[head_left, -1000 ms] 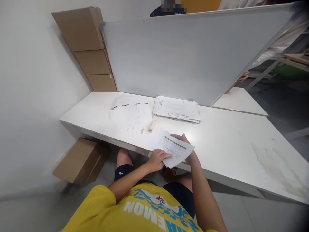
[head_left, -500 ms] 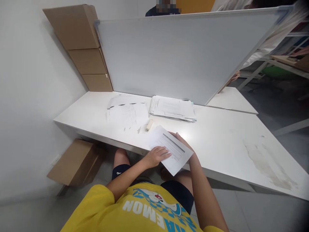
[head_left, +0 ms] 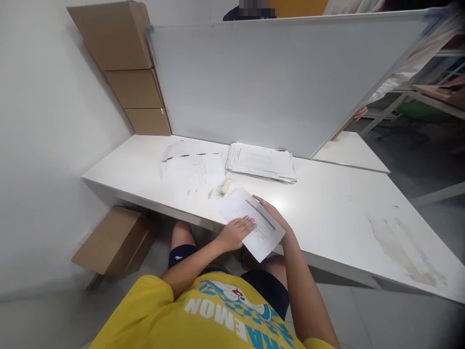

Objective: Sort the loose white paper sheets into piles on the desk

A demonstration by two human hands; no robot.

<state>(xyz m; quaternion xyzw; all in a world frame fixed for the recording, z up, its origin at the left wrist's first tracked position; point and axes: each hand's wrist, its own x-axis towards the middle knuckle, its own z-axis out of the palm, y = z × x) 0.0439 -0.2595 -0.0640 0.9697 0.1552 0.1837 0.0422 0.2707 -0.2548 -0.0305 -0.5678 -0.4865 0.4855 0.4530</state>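
Observation:
A printed paper sheet with a dark bar across its text slants over the table's front edge, held between both hands. My left hand is closed on its left side, fingers lying over the print and the thumb hidden. From the right, my right hand grips the sheet's far edge, partly behind it; most of those fingers are out of sight. Just beyond the sheet's upper left corner lies a small cream-coloured oblong object, too small to name surely.
A paper stack lies at the foot of a whiteboard panel standing on the white table. Loose printed sheets are to its left. Cardboard boxes rise at the left wall; another box is below. A person stands behind the panel.
The sheet and both hands have shifted slightly; my right hand has drawn a little to the left along the paper. The papers on the table stay where they were.

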